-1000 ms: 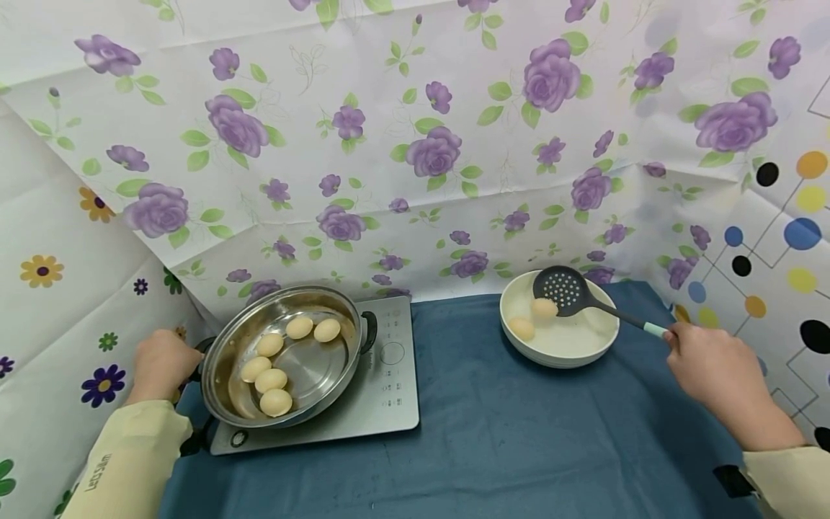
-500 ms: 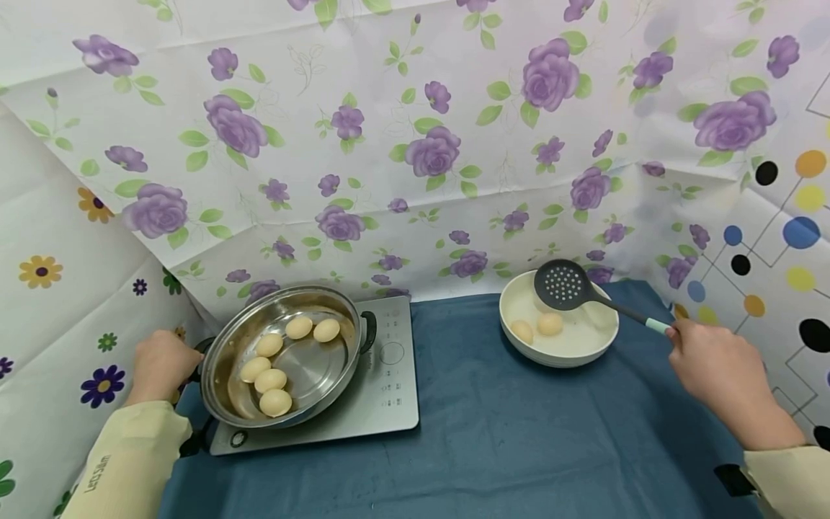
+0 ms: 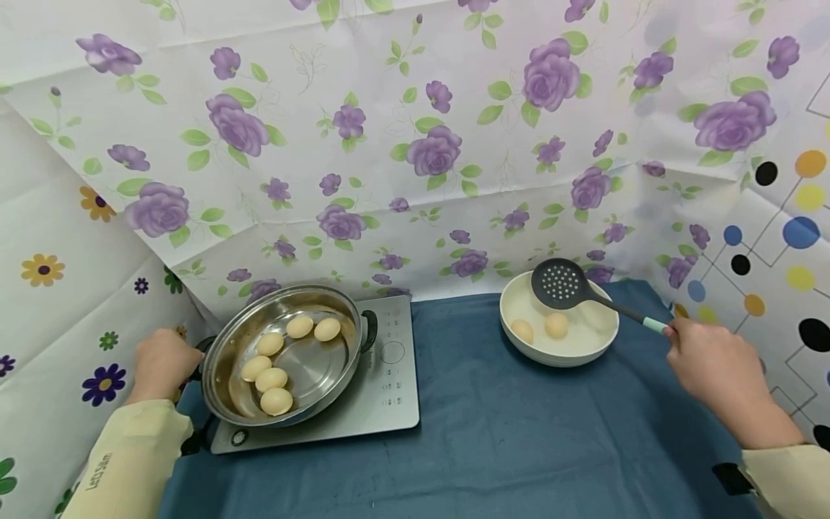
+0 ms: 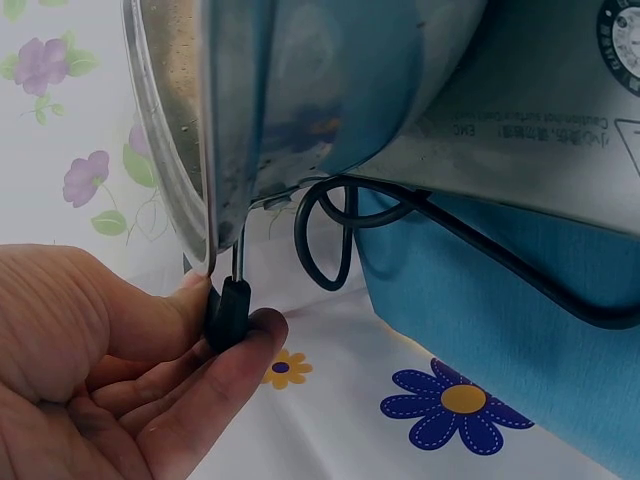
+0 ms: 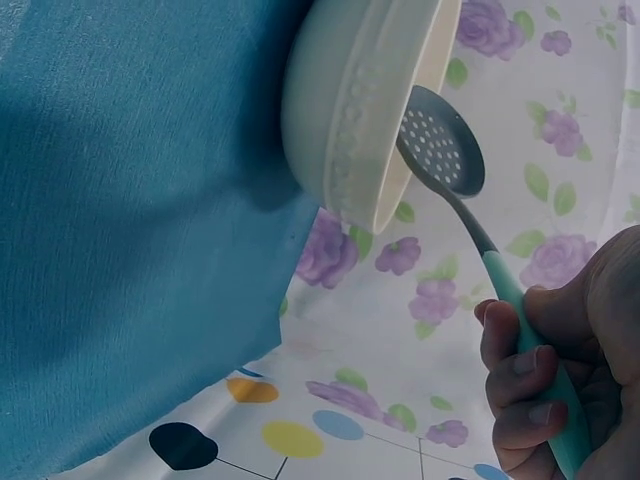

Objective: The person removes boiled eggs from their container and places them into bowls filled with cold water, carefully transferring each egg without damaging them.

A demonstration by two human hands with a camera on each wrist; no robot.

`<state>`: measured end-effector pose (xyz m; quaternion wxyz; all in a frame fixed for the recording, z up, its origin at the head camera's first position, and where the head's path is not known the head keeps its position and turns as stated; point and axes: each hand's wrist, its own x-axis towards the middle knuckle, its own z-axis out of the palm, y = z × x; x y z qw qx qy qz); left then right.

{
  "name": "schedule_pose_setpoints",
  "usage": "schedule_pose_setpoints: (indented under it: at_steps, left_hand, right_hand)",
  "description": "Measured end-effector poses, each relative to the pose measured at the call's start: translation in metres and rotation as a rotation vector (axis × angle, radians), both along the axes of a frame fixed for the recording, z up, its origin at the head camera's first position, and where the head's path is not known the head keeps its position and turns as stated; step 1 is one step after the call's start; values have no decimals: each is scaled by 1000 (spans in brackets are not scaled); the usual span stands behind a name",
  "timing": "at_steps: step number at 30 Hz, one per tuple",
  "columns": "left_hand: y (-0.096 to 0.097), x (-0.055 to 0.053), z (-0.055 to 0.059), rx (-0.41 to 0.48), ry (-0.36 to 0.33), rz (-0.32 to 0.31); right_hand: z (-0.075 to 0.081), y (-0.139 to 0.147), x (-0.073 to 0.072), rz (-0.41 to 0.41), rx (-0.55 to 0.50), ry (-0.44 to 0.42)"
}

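My left hand (image 3: 162, 366) grips the black side handle (image 4: 230, 312) of a steel pot (image 3: 318, 360), thumb on one side and fingers on the other. Several pale eggs (image 3: 270, 380) lie in the pot. At the right, my right hand (image 3: 716, 367) holds a slotted skimmer by its mint-green handle (image 5: 540, 370), fingers curled round it. The skimmer's dark perforated head (image 3: 559, 283) is over the back of a cream bowl (image 3: 558, 359), with no egg on it. Two eggs (image 3: 555, 325) sit inside the bowl, side by side and a little apart.
The pot stands on a flat silver induction cooker (image 3: 395, 404), its black power cord (image 4: 480, 235) looping out below the pot handle. A blue cloth (image 3: 493, 440) covers the table. Flower-printed sheeting (image 3: 389, 144) rises behind, with patterned sheets at both sides.
The skimmer's head has risen and tilted off an egg, which has rolled slightly right and now rests in the bowl. My left hand and the pot have stayed put.
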<state>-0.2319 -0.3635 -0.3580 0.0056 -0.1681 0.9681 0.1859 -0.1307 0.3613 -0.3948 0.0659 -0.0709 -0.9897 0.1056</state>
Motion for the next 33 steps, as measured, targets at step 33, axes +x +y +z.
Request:
schedule_pose_setpoints:
  at_steps: [33]
  left_hand:
    - [7, -11, -1, -3, -11, -28]
  right_hand:
    - [33, -48, -10, 150, -191, -4]
